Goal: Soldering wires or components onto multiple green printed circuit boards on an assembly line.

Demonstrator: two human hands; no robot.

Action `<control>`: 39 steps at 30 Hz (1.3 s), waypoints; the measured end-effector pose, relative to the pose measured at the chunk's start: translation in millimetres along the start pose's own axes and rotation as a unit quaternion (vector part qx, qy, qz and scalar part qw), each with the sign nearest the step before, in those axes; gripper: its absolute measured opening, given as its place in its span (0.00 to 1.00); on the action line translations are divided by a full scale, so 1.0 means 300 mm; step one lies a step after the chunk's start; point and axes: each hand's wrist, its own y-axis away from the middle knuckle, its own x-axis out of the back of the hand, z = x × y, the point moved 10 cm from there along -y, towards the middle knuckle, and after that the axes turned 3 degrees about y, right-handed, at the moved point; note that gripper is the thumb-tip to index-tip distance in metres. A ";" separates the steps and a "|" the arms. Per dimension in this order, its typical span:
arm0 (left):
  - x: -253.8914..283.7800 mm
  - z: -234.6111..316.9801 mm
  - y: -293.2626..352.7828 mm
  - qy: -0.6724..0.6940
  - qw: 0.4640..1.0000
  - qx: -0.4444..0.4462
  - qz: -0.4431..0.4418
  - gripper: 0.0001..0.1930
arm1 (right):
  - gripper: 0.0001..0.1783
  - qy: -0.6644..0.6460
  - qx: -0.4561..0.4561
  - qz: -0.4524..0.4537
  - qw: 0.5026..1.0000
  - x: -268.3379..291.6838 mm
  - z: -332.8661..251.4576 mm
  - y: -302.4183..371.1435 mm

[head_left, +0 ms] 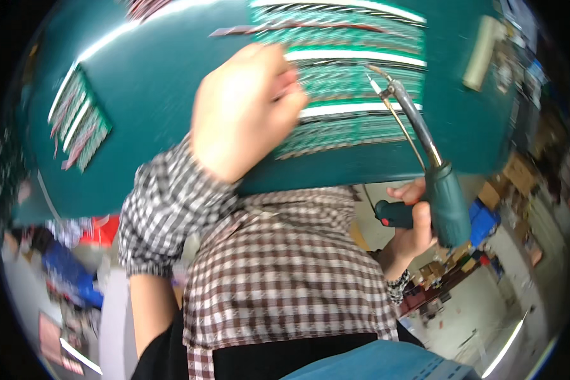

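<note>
My right hand (415, 221) grips a dark green soldering gun (448, 206) with a red button on its handle, held at the table's near edge. Its metal tip and thin feed tube point up and left over a panel of green circuit boards (361, 85) with white strips. My left hand (244, 107), blurred by motion, is closed at the panel's left side with thumb and fingers together; whatever they may hold is hidden. Beyond it, a dark reddish wire bundle (234, 30) lies across the panel's far part.
The dark green tabletop (158, 88) carries a smaller board panel with reddish wires (79, 120) at left. More wires (149, 7) lie at the far edge. A cream-coloured bar (481, 54) rests at the right. Cardboard boxes (519, 171) and a blue bin (484, 221) stand beyond the table's right side.
</note>
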 end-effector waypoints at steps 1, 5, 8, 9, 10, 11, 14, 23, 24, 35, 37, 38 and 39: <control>0.010 -0.017 0.004 -0.013 1.000 0.006 0.000 0.05 | 0.24 -0.004 0.016 0.028 0.999 0.034 -0.007 -0.043; 0.042 -0.076 0.013 0.013 0.996 0.079 -0.036 0.05 | 0.20 0.005 0.135 0.248 0.959 0.303 -0.130 -0.083; 0.007 -0.065 0.020 0.031 0.998 0.047 -0.042 0.05 | 0.21 0.057 0.220 0.340 0.913 0.487 -0.150 -0.129; -0.020 -0.056 0.020 0.022 0.998 0.045 -0.047 0.05 | 0.21 0.082 0.127 0.341 0.928 0.528 -0.073 -0.240; -0.016 -0.073 0.030 0.020 0.999 0.026 -0.039 0.06 | 0.19 0.147 0.073 0.329 0.930 0.500 -0.019 -0.328; -0.001 -0.109 0.050 0.024 0.997 0.058 -0.043 0.07 | 0.20 0.161 -0.026 0.343 0.925 0.461 0.011 -0.377; 0.010 -0.131 0.073 0.015 0.995 0.080 -0.056 0.06 | 0.19 -0.028 0.177 0.380 0.908 0.494 0.049 -0.380; 0.008 -0.124 0.058 0.080 0.987 0.093 -0.107 0.05 | 0.16 -0.061 0.095 0.282 0.953 0.332 -0.002 -0.247; 0.014 -0.137 0.063 0.075 0.987 0.102 -0.100 0.05 | 0.17 -0.125 0.086 0.244 0.958 0.290 0.000 -0.247; 0.087 -0.032 0.038 0.227 0.973 0.026 0.040 0.08 | 0.24 -0.380 -0.065 -0.069 0.920 -0.117 0.113 -0.080; 0.056 -0.068 0.048 0.344 0.934 0.092 0.033 0.08 | 0.24 -0.374 -0.091 -0.102 0.917 -0.178 0.134 -0.067; 0.034 -0.074 0.050 0.419 0.902 0.106 0.019 0.09 | 0.24 -0.365 -0.101 -0.108 0.919 -0.198 0.143 -0.057; 0.019 -0.079 0.052 0.493 0.862 0.117 0.005 0.09 | 0.25 -0.366 -0.109 -0.116 0.917 -0.221 0.147 -0.048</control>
